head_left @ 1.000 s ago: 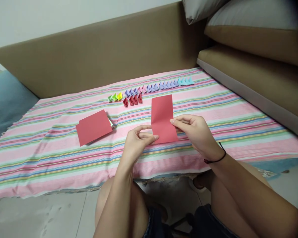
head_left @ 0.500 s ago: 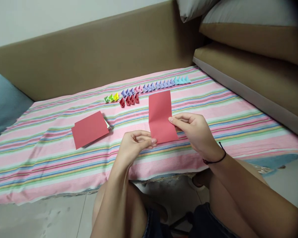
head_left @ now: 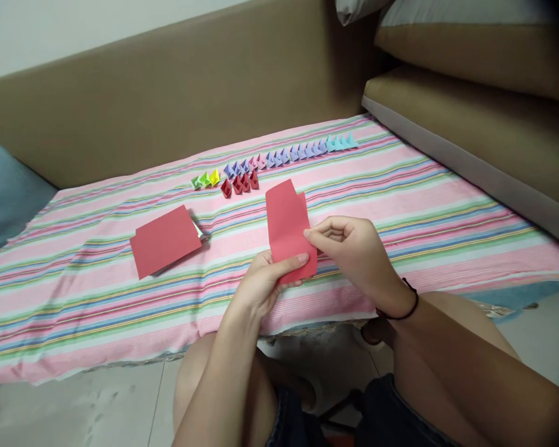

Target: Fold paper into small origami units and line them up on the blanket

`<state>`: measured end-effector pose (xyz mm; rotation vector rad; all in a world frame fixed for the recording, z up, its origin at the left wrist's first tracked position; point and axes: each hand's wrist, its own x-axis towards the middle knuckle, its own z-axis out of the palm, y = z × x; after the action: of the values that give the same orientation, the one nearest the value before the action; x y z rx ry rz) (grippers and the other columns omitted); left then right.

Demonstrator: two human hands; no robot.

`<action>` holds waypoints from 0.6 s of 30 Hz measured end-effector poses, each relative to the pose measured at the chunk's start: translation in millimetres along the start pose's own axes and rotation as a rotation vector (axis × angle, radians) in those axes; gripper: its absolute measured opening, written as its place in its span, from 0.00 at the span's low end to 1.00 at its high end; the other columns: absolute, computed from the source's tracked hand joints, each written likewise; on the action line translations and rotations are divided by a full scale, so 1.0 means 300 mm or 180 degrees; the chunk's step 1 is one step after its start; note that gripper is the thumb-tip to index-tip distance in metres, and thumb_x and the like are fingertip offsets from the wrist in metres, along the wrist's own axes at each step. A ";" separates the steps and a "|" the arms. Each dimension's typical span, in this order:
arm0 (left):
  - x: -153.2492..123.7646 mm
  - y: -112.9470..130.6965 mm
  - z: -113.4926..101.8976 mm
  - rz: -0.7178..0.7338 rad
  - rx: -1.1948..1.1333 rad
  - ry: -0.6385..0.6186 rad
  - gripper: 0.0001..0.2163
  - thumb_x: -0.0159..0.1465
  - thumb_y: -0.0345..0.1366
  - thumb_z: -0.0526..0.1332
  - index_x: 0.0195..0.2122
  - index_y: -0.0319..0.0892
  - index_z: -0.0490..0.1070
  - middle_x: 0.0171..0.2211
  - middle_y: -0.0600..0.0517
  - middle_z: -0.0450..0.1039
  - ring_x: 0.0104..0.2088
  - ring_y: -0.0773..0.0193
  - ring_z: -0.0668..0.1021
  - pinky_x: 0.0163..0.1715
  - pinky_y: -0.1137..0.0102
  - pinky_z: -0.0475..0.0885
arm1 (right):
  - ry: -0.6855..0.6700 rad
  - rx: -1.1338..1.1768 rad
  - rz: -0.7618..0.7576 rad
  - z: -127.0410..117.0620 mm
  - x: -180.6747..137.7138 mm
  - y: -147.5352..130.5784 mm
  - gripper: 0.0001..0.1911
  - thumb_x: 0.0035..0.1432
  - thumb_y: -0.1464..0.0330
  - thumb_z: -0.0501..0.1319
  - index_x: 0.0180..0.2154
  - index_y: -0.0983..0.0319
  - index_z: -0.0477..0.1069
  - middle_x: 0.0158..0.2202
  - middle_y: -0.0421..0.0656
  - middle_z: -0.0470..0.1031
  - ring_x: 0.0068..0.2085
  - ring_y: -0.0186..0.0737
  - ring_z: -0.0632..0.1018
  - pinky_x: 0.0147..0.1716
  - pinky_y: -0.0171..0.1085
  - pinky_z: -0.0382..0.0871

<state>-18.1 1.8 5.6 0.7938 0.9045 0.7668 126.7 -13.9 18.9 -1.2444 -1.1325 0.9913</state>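
Observation:
A red paper sheet [head_left: 286,220] is held upright over the striped cloth [head_left: 400,205], its long sides folding toward each other. My left hand [head_left: 265,282] grips its lower edge, thumb pressed on the front. My right hand [head_left: 351,248] pinches its right edge; a black band circles that wrist. A stack of red paper [head_left: 165,240] lies flat to the left. Behind the sheet runs a row of small folded paper boats [head_left: 279,158] in green, yellow, purple, pink and blue, with several red boats [head_left: 240,184] in front of it.
The cloth covers a low tan couch seat with a backrest [head_left: 190,99] behind. Tan cushions [head_left: 470,118] are piled at the right, a blue cushion [head_left: 4,192] at the left. My knees and the pale tiled floor [head_left: 74,403] are below.
The flat red sheet has begun folding lengthwise and shifted slightly left. My left hand moved from pinching its corner to gripping the lower edge. The view tilted slightly.

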 end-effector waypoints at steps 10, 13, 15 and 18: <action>-0.006 0.014 -0.024 -0.0072 0.0123 -0.0389 0.09 0.50 0.35 0.70 0.28 0.35 0.77 0.22 0.52 0.75 0.21 0.70 0.75 0.22 0.77 0.70 | -0.0091 -0.0023 0.0028 -0.010 -0.019 -0.027 0.05 0.48 0.70 0.63 0.22 0.63 0.72 0.22 0.40 0.75 0.26 0.33 0.73 0.24 0.31 0.67; -0.008 0.030 -0.042 0.0324 0.0531 -0.0284 0.10 0.53 0.39 0.68 0.30 0.36 0.78 0.26 0.49 0.78 0.26 0.66 0.77 0.30 0.73 0.72 | -0.0185 -0.0056 0.0008 -0.017 -0.015 -0.022 0.05 0.49 0.69 0.63 0.24 0.63 0.73 0.23 0.40 0.75 0.26 0.33 0.73 0.24 0.32 0.68; -0.009 0.042 -0.055 0.0502 0.0702 -0.0205 0.11 0.53 0.40 0.68 0.30 0.36 0.78 0.27 0.48 0.78 0.26 0.66 0.77 0.30 0.73 0.71 | -0.0245 -0.0057 -0.0013 -0.020 -0.012 -0.017 0.06 0.51 0.67 0.63 0.26 0.63 0.74 0.24 0.40 0.75 0.27 0.34 0.74 0.26 0.33 0.69; -0.012 0.053 -0.070 0.0587 0.0831 -0.0176 0.13 0.52 0.43 0.68 0.27 0.36 0.77 0.23 0.50 0.76 0.22 0.68 0.74 0.25 0.74 0.68 | -0.0306 -0.0026 -0.0015 -0.022 -0.007 -0.008 0.08 0.52 0.65 0.63 0.28 0.64 0.74 0.26 0.41 0.75 0.28 0.35 0.75 0.28 0.34 0.70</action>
<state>-41.7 11.9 12.2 1.1354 0.9008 0.7920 132.6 -17.5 21.2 -1.2108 -1.2143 1.0532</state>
